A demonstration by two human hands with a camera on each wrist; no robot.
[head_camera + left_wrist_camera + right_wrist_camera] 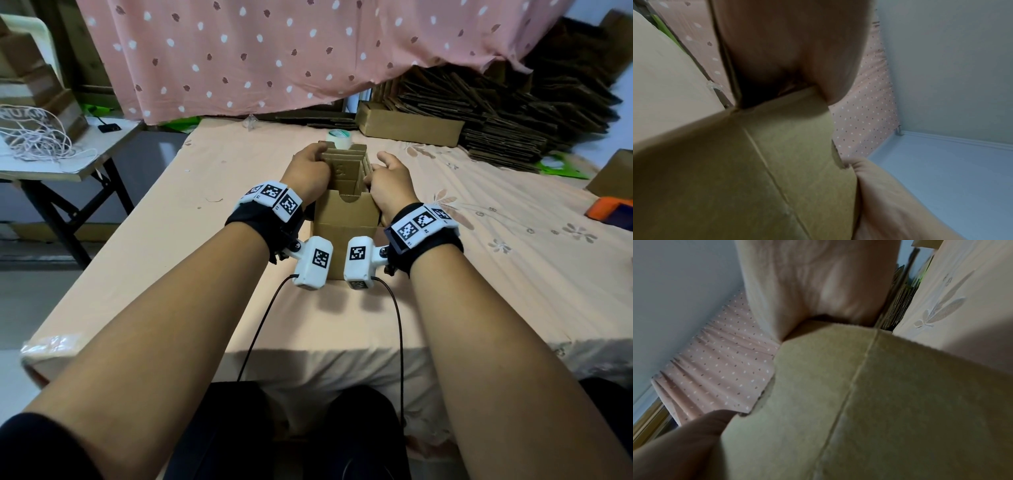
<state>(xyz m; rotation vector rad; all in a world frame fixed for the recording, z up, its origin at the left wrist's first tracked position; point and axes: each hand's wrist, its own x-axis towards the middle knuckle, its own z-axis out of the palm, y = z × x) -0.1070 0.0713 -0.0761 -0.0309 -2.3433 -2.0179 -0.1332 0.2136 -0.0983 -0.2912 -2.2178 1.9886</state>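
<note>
A small brown cardboard box (344, 219) stands on the cloth-covered table (205, 240), its top flaps half folded inward. My left hand (308, 168) grips the box's left top edge, fingers curled over the folded flaps. My right hand (390, 181) holds the right top edge, fingers tucked inside, thumb raised. In the left wrist view the box wall (748, 170) fills the frame under my palm (793, 48). The right wrist view shows the box wall (879, 402) beneath my palm (818, 280). A tape roll (339, 138) sits just behind the box.
A long cardboard box (411, 126) and stacks of flat cardboard (513, 102) lie at the back right. A spotted pink curtain (274, 51) hangs behind. A side table with white cord (37, 140) stands left. An orange object (609, 212) lies at the right edge.
</note>
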